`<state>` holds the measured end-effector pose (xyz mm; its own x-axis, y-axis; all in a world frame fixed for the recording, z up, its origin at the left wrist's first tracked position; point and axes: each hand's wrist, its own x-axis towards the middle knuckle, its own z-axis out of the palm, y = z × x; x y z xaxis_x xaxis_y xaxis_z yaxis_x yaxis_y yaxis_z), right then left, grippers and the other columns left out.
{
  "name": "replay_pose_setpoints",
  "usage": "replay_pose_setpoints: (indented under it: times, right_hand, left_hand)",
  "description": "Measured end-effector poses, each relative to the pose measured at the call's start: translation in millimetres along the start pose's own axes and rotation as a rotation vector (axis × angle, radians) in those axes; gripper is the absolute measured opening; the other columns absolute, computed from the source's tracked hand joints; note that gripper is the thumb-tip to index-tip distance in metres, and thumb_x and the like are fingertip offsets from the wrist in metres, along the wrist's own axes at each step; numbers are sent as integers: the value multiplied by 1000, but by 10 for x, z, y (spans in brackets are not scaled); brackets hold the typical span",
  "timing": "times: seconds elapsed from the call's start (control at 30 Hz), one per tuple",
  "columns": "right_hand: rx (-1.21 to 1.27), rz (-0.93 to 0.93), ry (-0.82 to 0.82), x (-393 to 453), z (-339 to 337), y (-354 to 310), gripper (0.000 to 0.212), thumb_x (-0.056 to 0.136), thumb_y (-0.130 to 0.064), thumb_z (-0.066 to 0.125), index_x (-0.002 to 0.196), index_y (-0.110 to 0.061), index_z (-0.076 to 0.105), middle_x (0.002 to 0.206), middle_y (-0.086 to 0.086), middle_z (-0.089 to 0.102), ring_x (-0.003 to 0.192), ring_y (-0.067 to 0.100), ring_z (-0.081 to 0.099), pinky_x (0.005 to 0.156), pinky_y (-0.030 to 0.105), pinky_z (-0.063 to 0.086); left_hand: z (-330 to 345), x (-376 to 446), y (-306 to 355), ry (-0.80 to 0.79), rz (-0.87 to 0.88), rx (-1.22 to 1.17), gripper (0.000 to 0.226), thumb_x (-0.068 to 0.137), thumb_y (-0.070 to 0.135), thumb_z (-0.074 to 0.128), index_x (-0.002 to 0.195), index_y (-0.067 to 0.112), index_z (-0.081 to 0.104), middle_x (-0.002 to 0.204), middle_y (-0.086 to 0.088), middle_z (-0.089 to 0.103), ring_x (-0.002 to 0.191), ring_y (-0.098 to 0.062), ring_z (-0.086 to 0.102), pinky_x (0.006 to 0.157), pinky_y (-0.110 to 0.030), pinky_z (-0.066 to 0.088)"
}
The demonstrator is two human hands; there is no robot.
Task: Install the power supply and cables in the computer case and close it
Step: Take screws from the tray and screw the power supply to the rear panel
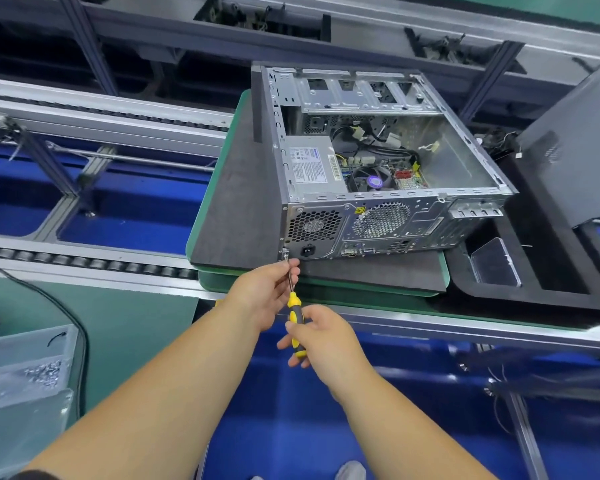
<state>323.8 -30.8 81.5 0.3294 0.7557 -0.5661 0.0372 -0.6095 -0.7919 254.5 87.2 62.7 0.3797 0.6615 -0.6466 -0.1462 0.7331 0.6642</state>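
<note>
The computer case (378, 161) lies open on its side in the middle of the frame, with the power supply (314, 168) already seated in its near-left corner. The right hand (321, 336) curls its fingers around the yellow handle of the screwdriver (294, 303), and the left hand (269, 292) pinches the shaft near the tip. I think this keeps the tip steady on the screw (285, 252) at the lower left corner of the rear panel.

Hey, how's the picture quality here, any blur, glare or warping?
Head view: wide-angle warping bends the conveyor rails; the open silver computer case is sharp; the clear plastic screw bag at the left edge is soft, with some glare; lighting even, shadows faint.
</note>
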Motion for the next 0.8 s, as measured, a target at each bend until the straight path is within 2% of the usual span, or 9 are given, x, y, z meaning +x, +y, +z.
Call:
replay_pose_setpoints:
  times: [0.27, 0.37, 0.53, 0.63, 0.73, 0.8]
  right_hand:
    - [74, 27, 1, -7, -16, -27, 9, 98, -26, 55, 106, -28, 53, 78, -5, 76, 51, 11, 61, 52, 22, 45]
    - [156, 62, 15, -15, 12, -29, 12, 99, -30, 55, 108, -22, 52, 79, -1, 76, 51, 11, 58, 53, 24, 42]
    - [320, 148, 34, -13, 34, -70, 14, 101, -26, 51, 105, -13, 57, 74, 3, 71, 49, 14, 61, 45, 23, 40]
    - [454, 256, 61, -5, 31, -94, 28, 104, -23, 42, 99, -8, 65, 70, 5, 65, 46, 13, 56, 43, 21, 37]
    - [589, 317, 57, 7, 16, -113, 37, 105, -22, 39, 95, -3, 69, 62, 5, 60, 44, 10, 47, 39, 19, 32]
    - [648, 315, 37, 5, 11, -125, 34, 104, -27, 45, 98, -2, 67, 64, 6, 58, 44, 10, 44, 37, 19, 27]
  left_hand:
    - [11, 9, 21, 5, 8, 11, 19, 99, 12, 52, 104, 9, 70, 79, 1, 71, 75, -7, 64, 73, -21, 53]
    - [12, 17, 34, 26, -5, 19, 16, 97, 12, 55, 99, 10, 72, 76, 2, 72, 75, -8, 64, 75, -22, 53]
    - [18, 39, 62, 43, -26, 31, 11, 94, 12, 60, 94, 11, 71, 69, 3, 72, 66, -5, 62, 59, -15, 52]
    - [26, 35, 53, 54, -21, 36, 8, 91, 14, 65, 96, 10, 71, 70, 2, 71, 65, -6, 62, 59, -16, 52]
    - [22, 6, 32, 45, -21, 71, 13, 95, 17, 60, 97, 9, 71, 79, 1, 72, 74, -8, 66, 61, -19, 52]
    - [22, -16, 30, 16, -24, 100, 17, 98, 18, 56, 98, 10, 71, 84, 0, 73, 80, -9, 67, 64, -20, 52]
